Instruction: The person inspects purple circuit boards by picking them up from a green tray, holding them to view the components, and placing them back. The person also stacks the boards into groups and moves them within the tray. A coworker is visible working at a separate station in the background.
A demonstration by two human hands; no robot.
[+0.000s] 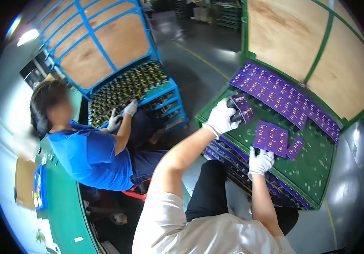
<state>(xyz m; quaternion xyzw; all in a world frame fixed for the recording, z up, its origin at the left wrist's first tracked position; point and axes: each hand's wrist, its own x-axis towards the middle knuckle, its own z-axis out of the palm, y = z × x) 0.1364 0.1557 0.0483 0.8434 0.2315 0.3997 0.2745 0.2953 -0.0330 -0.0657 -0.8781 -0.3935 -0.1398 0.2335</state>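
Note:
My left hand (223,118), in a white glove with dark fingertips, is closed on a small purple panel (243,108) with pale marks, tilted above the green tray (317,178). My right hand (261,161), gloved the same way, has its fingers closed at the lower edge of a larger purple panel (271,138) with rows of pale marks. Just right of that panel lies a narrow purple strip (295,148). Along the tray's far side stretches an overlapping row of similar purple panels (270,93). The glove hides part of the larger panel's lower edge.
Further purple-filled layers (249,178) show beneath the tray. A green-framed wooden panel (292,34) rises behind it. At left, a person in blue (89,156) works with gloved hands at a blue rack (165,95) of dark and yellow parts. A green bench (63,211) runs along the left.

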